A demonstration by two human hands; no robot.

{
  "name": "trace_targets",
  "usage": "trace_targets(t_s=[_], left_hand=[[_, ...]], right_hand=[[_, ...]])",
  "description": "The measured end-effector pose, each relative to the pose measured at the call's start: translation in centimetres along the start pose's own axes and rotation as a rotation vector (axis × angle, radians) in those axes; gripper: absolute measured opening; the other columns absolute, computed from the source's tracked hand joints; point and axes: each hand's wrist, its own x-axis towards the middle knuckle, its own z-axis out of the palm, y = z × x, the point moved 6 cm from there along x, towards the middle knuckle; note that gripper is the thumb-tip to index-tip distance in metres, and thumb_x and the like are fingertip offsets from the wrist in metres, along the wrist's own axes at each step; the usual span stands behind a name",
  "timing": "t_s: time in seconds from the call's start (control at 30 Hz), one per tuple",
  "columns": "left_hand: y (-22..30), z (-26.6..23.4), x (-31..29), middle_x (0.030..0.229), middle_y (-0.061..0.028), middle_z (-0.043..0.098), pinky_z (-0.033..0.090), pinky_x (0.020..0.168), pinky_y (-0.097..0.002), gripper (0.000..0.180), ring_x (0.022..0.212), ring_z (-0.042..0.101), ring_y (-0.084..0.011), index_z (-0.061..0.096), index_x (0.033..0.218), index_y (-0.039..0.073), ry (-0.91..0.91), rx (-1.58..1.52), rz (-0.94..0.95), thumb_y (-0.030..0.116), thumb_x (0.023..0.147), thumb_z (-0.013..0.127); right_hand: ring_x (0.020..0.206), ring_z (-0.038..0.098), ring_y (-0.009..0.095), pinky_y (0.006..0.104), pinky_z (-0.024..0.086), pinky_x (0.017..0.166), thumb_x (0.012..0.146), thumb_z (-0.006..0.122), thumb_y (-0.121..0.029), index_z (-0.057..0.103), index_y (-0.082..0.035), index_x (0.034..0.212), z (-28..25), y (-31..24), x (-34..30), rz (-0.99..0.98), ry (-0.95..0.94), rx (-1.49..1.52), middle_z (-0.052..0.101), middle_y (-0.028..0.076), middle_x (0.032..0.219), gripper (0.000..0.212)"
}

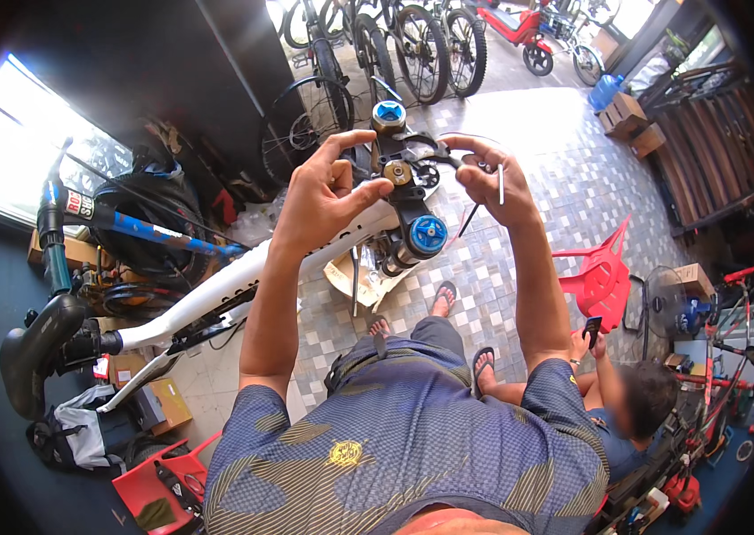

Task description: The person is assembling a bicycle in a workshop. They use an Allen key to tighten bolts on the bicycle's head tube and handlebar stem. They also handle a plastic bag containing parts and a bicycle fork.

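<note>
A white bicycle frame slants up from the lower left to a dual-crown fork, whose top shows two blue caps, the upper cap and lower cap. Between them is a gold-coloured round fitting on the black crown. My left hand is at the crown's left, thumb and forefinger apart, thumb tip beside the gold fitting, other fingers curled. On the other side my right hand is closed on a black lever-like part. A thin white piece shows against this hand.
Several bicycles stand at the back, with a red scooter beyond. A red chair and a seated person holding a phone are at the right. Cardboard boxes and another red chair lie lower left.
</note>
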Motion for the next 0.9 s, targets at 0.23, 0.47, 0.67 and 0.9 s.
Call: trace_targets(t_s=[0.23,0.47,0.67,0.9], left_hand=[[-0.2,-0.8,0.2,0.06,0.0101,0.042,0.021,0.051,-0.02,0.046,0.055,0.033,0.0011,0.064,0.127,0.002,0.114,-0.099,-0.024,0.023,0.09,0.08],[-0.2,-0.2,0.4,0.059,0.0099,0.039,0.019,0.05,-0.0228,0.043,0.055,0.031,-0.0005,0.065,0.124,0.001,0.122,-0.14,-0.023,0.023,0.09,0.08],[-0.4,-0.3,0.2,0.059,0.01,0.04,0.019,0.05,-0.023,0.041,0.055,0.031,-0.0002,0.066,0.123,0.001,0.131,-0.137,-0.027,0.021,0.091,0.079],[-0.2,-0.7,0.1,0.059,0.0096,0.041,0.02,0.05,-0.023,0.036,0.055,0.031,-0.0004,0.066,0.123,0.002,0.145,-0.133,-0.044,0.017,0.092,0.077]], right_hand=[[0.047,0.019,0.0,0.0178,0.016,0.037,0.1,0.058,-0.055,0.055,0.004,0.13,0.8,-0.6,0.2,0.136,-0.012,0.743,0.024,-0.01,0.062,0.066],[0.047,0.018,0.0,0.0176,0.016,0.036,0.099,0.054,-0.061,0.054,0.008,0.133,1.1,-0.8,-0.2,0.15,-0.009,0.763,0.021,-0.01,0.062,0.077],[0.047,0.018,0.0,0.0179,0.017,0.036,0.098,0.055,-0.061,0.054,0.008,0.131,1.4,-0.8,-0.3,0.167,0.006,0.78,0.021,-0.01,0.061,0.077],[0.047,0.021,0.0,0.0187,0.018,0.039,0.098,0.062,-0.053,0.059,0.005,0.125,1.1,-0.3,-0.5,0.153,0.116,0.72,0.025,-0.01,0.06,0.064]])
